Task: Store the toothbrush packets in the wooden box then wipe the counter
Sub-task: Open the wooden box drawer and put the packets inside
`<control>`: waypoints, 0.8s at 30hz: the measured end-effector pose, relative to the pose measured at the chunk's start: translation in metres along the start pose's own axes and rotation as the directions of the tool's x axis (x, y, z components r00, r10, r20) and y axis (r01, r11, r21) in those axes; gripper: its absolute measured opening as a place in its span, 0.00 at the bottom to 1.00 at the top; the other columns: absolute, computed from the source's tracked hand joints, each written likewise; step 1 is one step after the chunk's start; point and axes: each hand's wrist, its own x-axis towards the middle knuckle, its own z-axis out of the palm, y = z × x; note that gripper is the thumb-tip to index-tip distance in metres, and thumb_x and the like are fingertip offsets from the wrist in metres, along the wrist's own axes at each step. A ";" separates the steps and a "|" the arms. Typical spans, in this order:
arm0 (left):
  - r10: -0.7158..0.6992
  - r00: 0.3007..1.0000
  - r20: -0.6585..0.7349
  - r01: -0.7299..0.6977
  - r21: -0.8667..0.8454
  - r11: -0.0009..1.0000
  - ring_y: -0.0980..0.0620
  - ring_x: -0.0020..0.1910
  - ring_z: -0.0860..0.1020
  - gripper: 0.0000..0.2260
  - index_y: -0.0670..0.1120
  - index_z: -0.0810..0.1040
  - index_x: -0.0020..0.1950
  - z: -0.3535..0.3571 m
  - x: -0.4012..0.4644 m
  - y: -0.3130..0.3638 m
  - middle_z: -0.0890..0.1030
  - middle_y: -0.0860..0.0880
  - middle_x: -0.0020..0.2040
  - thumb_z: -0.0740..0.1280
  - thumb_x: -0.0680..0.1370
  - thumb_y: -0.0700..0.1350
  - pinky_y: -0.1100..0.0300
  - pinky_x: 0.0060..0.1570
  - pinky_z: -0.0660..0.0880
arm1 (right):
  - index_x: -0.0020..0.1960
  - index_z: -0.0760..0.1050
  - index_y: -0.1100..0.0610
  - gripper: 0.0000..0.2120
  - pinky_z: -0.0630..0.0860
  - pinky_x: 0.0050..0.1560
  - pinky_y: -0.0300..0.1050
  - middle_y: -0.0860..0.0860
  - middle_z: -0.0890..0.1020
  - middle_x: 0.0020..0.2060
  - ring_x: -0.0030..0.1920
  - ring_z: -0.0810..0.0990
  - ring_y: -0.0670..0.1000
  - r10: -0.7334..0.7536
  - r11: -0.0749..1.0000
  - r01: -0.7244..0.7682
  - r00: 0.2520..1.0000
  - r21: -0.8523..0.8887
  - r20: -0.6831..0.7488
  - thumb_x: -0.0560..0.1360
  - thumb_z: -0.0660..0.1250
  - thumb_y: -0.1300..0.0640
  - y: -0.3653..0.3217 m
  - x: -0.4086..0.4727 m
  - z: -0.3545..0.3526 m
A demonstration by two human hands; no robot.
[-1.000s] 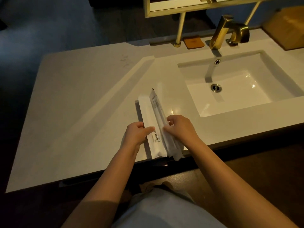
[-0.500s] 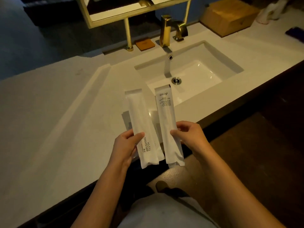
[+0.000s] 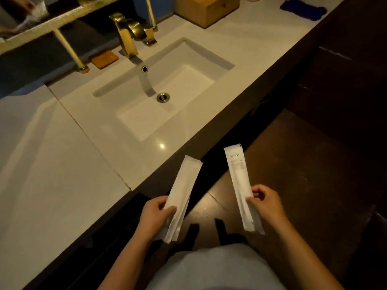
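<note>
Head view is showing me standing at the front edge of the desk (image 3: pixel 69 181), holding toothbrush packets in both hands and carrying them off the surface. My left hand (image 3: pixel 156 216) is pinching the lower part of the left packet bundle (image 3: pixel 184 191), which seems to be more than one packet stacked together, though I cannot tell how many. My right hand (image 3: pixel 265 203) is closed on the right packet (image 3: pixel 238 183), thumb in front and fingers behind, with its printed end pointing up. Both are hanging in the air over the dark floor (image 3: pixel 303 164), just off the desk edge and well apart from the wooden box (image 3: pixel 206 9), which is sitting at the back right of the desk beyond the sink (image 3: pixel 163 97). I judge that I am in the storing step, with nothing yet in the box. Next I am needing to step right, bring the packets to the box and get them inside; whether it has a lid to lift I cannot tell. A dark blue cloth (image 3: pixel 303 8) is lying further right, likely for the wiping afterwards. Compared with half a second ago, the packets are no longer held over the desk but drawn back past its edge and spread wider, and my view is turning toward the box.
</note>
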 end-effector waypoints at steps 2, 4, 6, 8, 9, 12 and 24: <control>-0.049 0.999 -0.001 0.049 0.076 0.996 0.57 0.40 0.77 0.12 0.43 0.82 0.54 0.031 0.007 -0.003 0.82 0.49 0.46 0.70 0.71 0.36 0.66 0.36 0.70 | 0.39 0.72 0.54 0.10 0.73 0.45 0.44 0.50 0.77 0.40 0.45 0.76 0.52 0.106 0.994 -0.107 0.993 -0.023 -0.057 0.72 0.67 0.68 0.044 0.007 -0.037; -0.083 0.996 -0.015 0.084 0.121 0.989 0.52 0.42 0.77 0.12 0.41 0.82 0.53 0.063 0.014 0.001 0.83 0.43 0.49 0.70 0.70 0.35 0.60 0.41 0.70 | 0.38 0.72 0.54 0.10 0.73 0.46 0.46 0.50 0.77 0.39 0.44 0.76 0.52 0.200 0.979 -0.203 0.974 -0.021 -0.108 0.71 0.67 0.68 0.080 0.014 -0.075; -0.084 0.996 -0.025 0.087 0.186 0.979 0.49 0.43 0.78 0.11 0.41 0.82 0.52 0.094 0.021 0.009 0.83 0.42 0.49 0.70 0.70 0.35 0.59 0.43 0.69 | 0.37 0.72 0.55 0.11 0.73 0.45 0.46 0.50 0.77 0.37 0.43 0.76 0.52 0.261 0.964 -0.265 0.954 -0.008 -0.145 0.71 0.68 0.69 0.106 0.022 -0.109; -0.089 0.996 -0.019 0.091 0.271 0.958 0.45 0.46 0.79 0.11 0.40 0.82 0.53 0.123 0.028 0.017 0.83 0.41 0.50 0.69 0.71 0.35 0.58 0.44 0.70 | 0.39 0.73 0.58 0.08 0.73 0.44 0.46 0.52 0.78 0.38 0.42 0.76 0.52 0.302 0.952 -0.306 0.939 0.005 -0.163 0.70 0.68 0.69 0.125 0.030 -0.137; -0.103 0.995 -0.020 0.104 0.300 0.948 0.43 0.48 0.79 0.11 0.40 0.82 0.53 0.136 0.032 0.022 0.83 0.40 0.50 0.69 0.71 0.35 0.57 0.44 0.70 | 0.40 0.74 0.59 0.07 0.73 0.43 0.44 0.53 0.78 0.39 0.41 0.76 0.52 0.307 0.951 -0.309 0.936 0.016 -0.173 0.70 0.69 0.69 0.132 0.036 -0.149; -0.198 0.980 -0.023 0.194 0.343 0.919 0.42 0.48 0.78 0.11 0.38 0.81 0.53 0.167 0.042 0.036 0.83 0.39 0.50 0.68 0.71 0.34 0.55 0.45 0.70 | 0.42 0.74 0.57 0.07 0.74 0.39 0.42 0.52 0.78 0.40 0.40 0.77 0.50 0.312 0.950 -0.311 0.930 0.033 -0.196 0.70 0.69 0.66 0.141 0.062 -0.186; -0.168 0.983 0.070 0.131 0.373 0.918 0.40 0.50 0.78 0.11 0.37 0.80 0.55 0.274 0.165 0.170 0.82 0.39 0.50 0.70 0.73 0.37 0.54 0.47 0.71 | 0.45 0.75 0.57 0.07 0.75 0.44 0.44 0.52 0.79 0.45 0.47 0.78 0.53 0.302 0.948 -0.318 0.911 -0.011 -0.282 0.70 0.71 0.64 0.121 0.190 -0.313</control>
